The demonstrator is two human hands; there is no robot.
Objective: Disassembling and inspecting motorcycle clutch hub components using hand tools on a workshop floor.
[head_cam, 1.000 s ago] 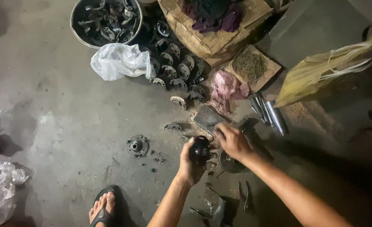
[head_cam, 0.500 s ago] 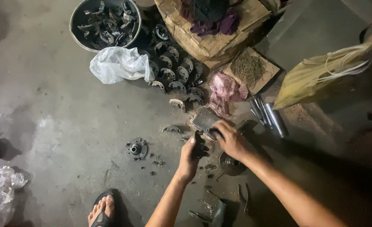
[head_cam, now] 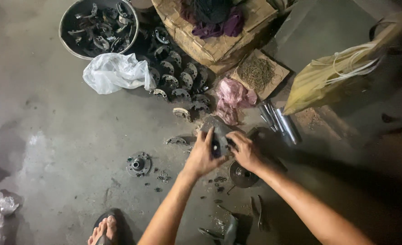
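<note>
Both of my hands meet over a small dark metal part (head_cam: 216,146) just above the concrete floor. My left hand (head_cam: 202,155) wraps it from the left, and my right hand (head_cam: 245,152) grips it from the right. A flat grey block (head_cam: 214,125) lies right behind the part. Below my right wrist sits a round dark disc with a hub (head_cam: 242,174). A round flanged hub (head_cam: 138,164) rests on the floor to the left, apart from my hands.
A metal basin (head_cam: 99,27) of curved metal pieces stands at top left, beside a white plastic bag (head_cam: 115,72) and rows of curved shoes (head_cam: 178,77). Steel tubes (head_cam: 280,120), a pink rag (head_cam: 232,97), cardboard boxes (head_cam: 219,41) and a yellow sack (head_cam: 328,77) lie behind. My sandalled foot (head_cam: 103,229) is at the bottom.
My hands have shifted a little up toward the grey block, and the dark part between them has turned. The view has tilted slightly.
</note>
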